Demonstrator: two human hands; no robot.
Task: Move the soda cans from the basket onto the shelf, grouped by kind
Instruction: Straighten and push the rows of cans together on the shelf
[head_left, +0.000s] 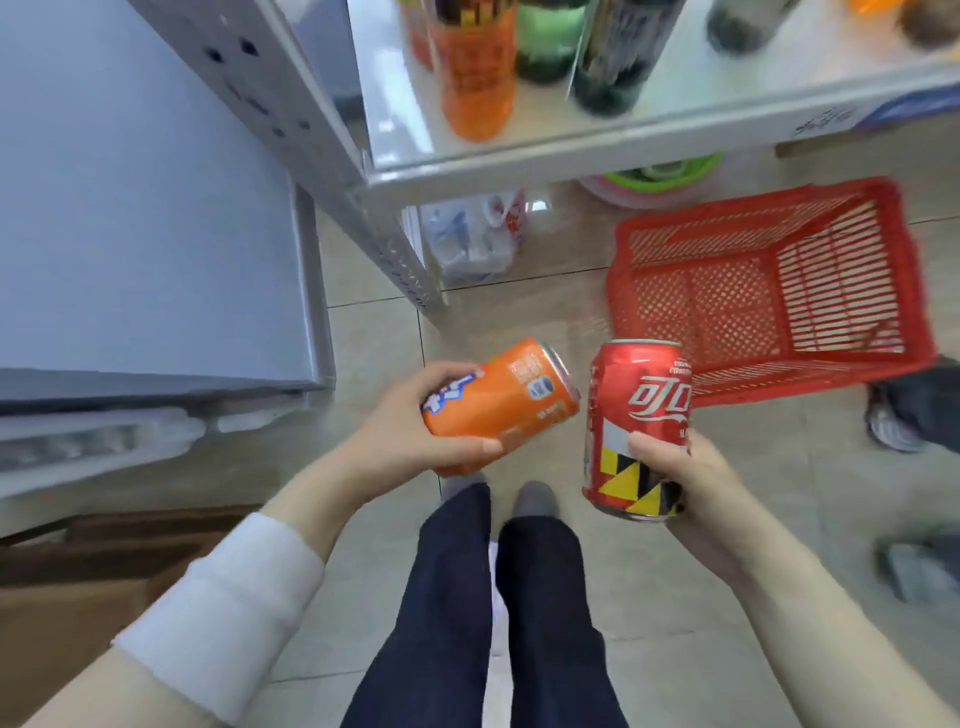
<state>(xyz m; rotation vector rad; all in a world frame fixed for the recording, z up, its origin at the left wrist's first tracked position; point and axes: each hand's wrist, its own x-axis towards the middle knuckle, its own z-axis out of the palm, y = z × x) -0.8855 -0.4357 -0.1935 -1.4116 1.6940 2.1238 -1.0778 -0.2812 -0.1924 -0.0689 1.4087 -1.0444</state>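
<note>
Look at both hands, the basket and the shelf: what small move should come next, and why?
Probably lift the orange can, held tilted in the left hand, up to the shelf beside the orange bottle. The right hand holds the red can, and the red basket looks empty, so placing seems to be what remains.

Glossy metal cans (501, 402), perforated red plastic basket (769, 291), smooth tiled floor (649, 597).

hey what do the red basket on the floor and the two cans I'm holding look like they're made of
Red basket: likely moulded plastic, with uniform colour and lattice walls and base. Orange can in the left hand and red can in the right hand: probably thin aluminium, with glossy printed sides and bare silvery rims.
</note>
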